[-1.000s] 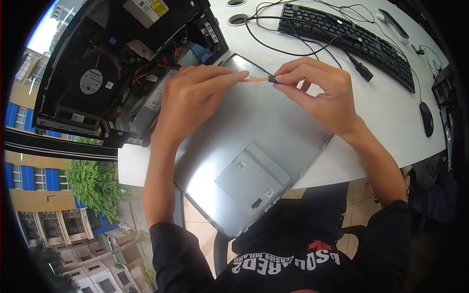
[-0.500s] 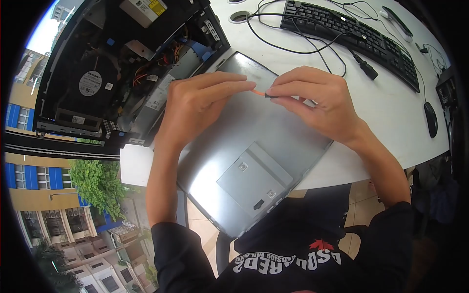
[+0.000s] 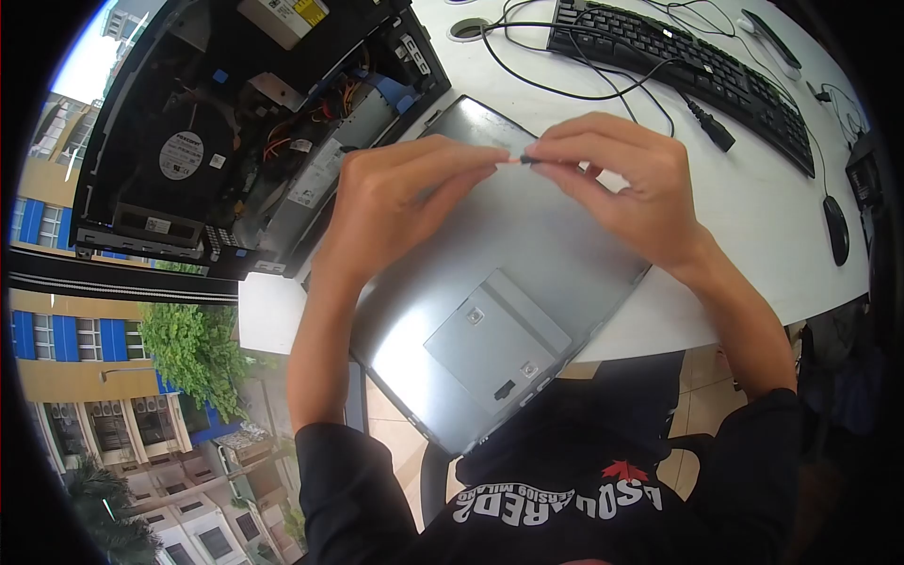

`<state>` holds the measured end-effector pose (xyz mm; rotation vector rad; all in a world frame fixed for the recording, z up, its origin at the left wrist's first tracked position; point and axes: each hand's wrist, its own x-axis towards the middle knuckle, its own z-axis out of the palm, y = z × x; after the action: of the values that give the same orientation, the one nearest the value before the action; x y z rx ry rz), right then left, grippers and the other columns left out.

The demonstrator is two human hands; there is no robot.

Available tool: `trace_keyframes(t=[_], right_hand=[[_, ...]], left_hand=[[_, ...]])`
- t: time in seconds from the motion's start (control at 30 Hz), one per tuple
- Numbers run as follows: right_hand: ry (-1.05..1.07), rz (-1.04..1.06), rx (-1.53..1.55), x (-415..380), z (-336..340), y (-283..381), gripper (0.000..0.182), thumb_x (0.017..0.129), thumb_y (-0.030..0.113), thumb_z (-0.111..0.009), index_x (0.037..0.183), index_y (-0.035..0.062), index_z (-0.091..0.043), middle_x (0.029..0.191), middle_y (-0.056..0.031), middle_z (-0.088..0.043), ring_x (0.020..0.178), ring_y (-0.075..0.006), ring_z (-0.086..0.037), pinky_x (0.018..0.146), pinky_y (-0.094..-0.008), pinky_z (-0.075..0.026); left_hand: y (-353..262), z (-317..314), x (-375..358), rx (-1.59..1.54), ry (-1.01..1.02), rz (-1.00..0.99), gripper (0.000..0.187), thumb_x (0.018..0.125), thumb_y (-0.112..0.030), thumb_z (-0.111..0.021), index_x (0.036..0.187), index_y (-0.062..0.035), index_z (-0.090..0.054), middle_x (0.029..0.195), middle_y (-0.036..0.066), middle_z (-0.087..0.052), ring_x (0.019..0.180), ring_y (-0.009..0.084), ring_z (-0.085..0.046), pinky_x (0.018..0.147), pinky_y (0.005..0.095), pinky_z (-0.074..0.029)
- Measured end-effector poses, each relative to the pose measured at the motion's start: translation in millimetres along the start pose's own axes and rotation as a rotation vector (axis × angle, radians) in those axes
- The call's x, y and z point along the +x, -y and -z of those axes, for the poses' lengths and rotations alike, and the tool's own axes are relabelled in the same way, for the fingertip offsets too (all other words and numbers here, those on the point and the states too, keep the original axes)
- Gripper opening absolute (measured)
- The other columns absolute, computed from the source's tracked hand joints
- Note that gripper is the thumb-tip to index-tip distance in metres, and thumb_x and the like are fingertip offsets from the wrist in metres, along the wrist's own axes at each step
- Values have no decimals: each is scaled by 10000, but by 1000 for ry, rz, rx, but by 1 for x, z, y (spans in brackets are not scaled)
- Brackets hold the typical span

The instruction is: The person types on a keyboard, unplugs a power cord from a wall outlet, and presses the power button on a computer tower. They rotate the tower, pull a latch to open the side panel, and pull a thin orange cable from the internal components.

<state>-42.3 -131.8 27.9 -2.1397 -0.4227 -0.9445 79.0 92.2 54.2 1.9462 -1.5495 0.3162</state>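
Observation:
A short orange cable (image 3: 513, 161) with a black connector is stretched between my two hands. Its left end is pinched in the fingertips of my left hand (image 3: 405, 193). My right hand (image 3: 626, 179) grips the black connector (image 3: 530, 160) between thumb and fingers. Beneath both hands lies a silver metal side panel (image 3: 508, 226), with a latch plate near its lower end. Left of my left hand, an open computer case (image 3: 179, 221) shows its fan, wires and metal drive parts.
A black keyboard (image 3: 687, 71) with tangled cables lies at the back right, near a power plug (image 3: 713, 130). A black mouse (image 3: 835, 231) rests by the right edge of the white table (image 3: 753, 273). A window (image 3: 179, 348) is at the left.
Both hands have risen slightly and the left has moved right, bringing its fingertips closer to the right hand's. The orange cable shows less of its length.

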Motion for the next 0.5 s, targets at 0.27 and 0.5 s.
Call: trace_keyframes(t=[0.27,0.5], right_hand=[[-42,-18,-5,2,7,-15,187,858,-18,-770,1018,69,-813,987,-40,-789,751,-114,-717,582,-231,-541],[-48,-8,-5,1,4,-9,175,864,-7,-776,1014,73,-820,977,-39,-792,756,-110,-718,585,-237,-541]], left_hand=[[11,0,-2,0,-33,116,261,880,27,-772,1119,-66,-815,937,79,-799,810,136,-748,680,238,-554],[10,7,0,1,-66,122,267,882,41,-763,1116,-73,-818,966,79,-804,830,128,-751,701,245,-560]])
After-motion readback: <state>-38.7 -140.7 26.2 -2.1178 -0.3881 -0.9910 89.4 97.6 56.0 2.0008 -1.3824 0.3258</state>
